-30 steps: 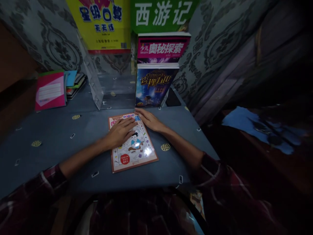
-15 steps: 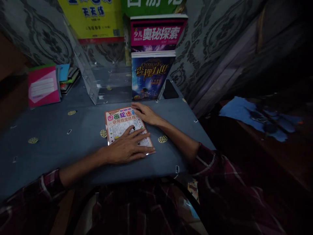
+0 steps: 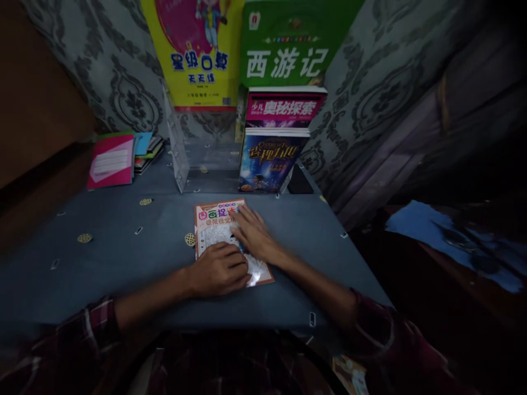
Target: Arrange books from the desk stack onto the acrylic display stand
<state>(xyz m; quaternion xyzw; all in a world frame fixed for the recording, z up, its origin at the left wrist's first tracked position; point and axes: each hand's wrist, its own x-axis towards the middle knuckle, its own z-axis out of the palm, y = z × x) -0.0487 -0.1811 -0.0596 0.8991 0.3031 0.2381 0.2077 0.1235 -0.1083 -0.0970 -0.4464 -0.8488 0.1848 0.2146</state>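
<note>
A thin puzzle book [image 3: 214, 233] with an orange-brown border and colourful Chinese title lies closed on the blue-grey tablecloth. My left hand [image 3: 221, 267] rests palm down over its lower part, fingers bent inward and close together; nothing shows in them. Higher up, along the cover's right side, my right hand [image 3: 254, 233] lies flat with its fingers stretched out, slightly blurred. Between them, the two hands hide parts of the cover picture and title.
Behind the puzzle book stands a clear acrylic rack [image 3: 180, 162] holding a yellow workbook [image 3: 206, 71], a green book [image 3: 288, 60], a pink book [image 3: 284, 109] and a blue book [image 3: 272, 162]. Pink-covered booklets [image 3: 111, 162] lie left. A dark flat object [image 3: 300, 181] sits beside the rack.
My left hand has gone from spread fingers to curled ones. My right hand has slid from the top right corner down onto the cover. The view has tilted upward.
</note>
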